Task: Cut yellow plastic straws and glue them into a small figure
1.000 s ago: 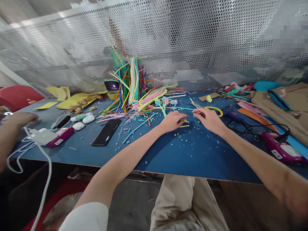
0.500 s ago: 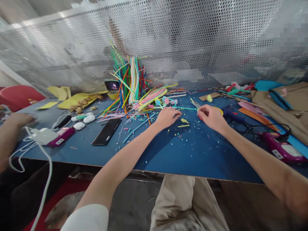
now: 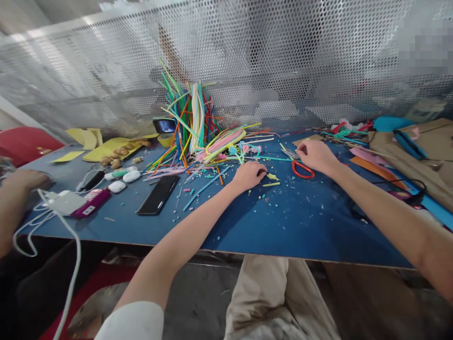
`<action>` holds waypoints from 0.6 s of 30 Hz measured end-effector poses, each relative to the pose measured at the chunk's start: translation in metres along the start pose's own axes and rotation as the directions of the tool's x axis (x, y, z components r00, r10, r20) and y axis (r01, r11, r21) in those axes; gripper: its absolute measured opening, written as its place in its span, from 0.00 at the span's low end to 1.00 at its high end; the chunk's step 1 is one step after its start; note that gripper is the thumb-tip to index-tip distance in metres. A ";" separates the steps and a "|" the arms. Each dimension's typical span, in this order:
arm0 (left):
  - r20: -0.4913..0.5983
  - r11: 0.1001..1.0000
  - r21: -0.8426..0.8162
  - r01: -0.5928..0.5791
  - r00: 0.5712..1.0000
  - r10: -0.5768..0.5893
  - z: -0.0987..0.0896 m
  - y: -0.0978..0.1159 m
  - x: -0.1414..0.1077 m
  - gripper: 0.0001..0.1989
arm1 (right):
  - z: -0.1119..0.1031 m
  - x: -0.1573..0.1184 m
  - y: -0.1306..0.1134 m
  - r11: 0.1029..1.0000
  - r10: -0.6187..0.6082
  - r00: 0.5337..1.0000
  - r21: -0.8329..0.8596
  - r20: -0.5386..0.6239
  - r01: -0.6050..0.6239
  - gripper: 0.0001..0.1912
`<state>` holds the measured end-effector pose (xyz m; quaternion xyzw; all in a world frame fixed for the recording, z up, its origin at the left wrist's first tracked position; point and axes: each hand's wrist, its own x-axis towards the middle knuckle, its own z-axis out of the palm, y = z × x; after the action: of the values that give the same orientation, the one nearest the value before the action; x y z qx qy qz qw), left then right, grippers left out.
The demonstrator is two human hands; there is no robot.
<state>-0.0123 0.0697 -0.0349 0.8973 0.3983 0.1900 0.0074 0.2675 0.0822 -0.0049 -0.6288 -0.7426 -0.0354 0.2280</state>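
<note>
My left hand (image 3: 249, 175) rests low over the blue table with its fingers curled together. Just right of its fingertips lie a small yellow shaped piece (image 3: 272, 177) and a short yellow strip (image 3: 271, 184). Scissors with red handles (image 3: 303, 170) lie on the table, blades pointing up and left. My right hand (image 3: 316, 155) is above and behind the handles, its fingers bent inward near the blades. What either hand pinches, if anything, is hidden. A sliver of yellow shows behind the right hand, by brown cardboard.
Behind my left hand are small pink and blue flower shapes (image 3: 244, 148) and a bundle of coloured pipe cleaners (image 3: 198, 123). A black phone (image 3: 158, 195) lies leftward. A co-worker's hand (image 3: 28, 179) is at far left, near white cables. Coloured paper (image 3: 375, 172) lies at right.
My right hand has moved up and right, uncovering the red scissors handles. My left hand's fingers have curled in more and it has shifted slightly.
</note>
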 end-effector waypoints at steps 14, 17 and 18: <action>-0.024 1.000 -0.010 -0.023 0.999 0.023 0.006 -0.002 -0.001 0.10 | 0.062 0.100 -0.025 0.957 0.226 0.959 -0.225 0.171 -0.185 0.19; -0.023 1.000 -0.006 -0.029 0.999 0.029 0.006 -0.002 -0.001 0.10 | 0.071 0.106 -0.024 0.967 0.184 0.959 -0.216 0.216 -0.137 0.19; -0.018 1.000 -0.004 -0.028 0.999 0.027 0.005 -0.001 -0.001 0.10 | 0.073 0.108 -0.024 0.970 0.170 0.959 -0.211 0.227 -0.122 0.19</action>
<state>-0.0122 0.0706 -0.0405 0.9009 0.3855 0.1992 0.0032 0.2116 0.2011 -0.0229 -0.7009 -0.7092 -0.0135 0.0744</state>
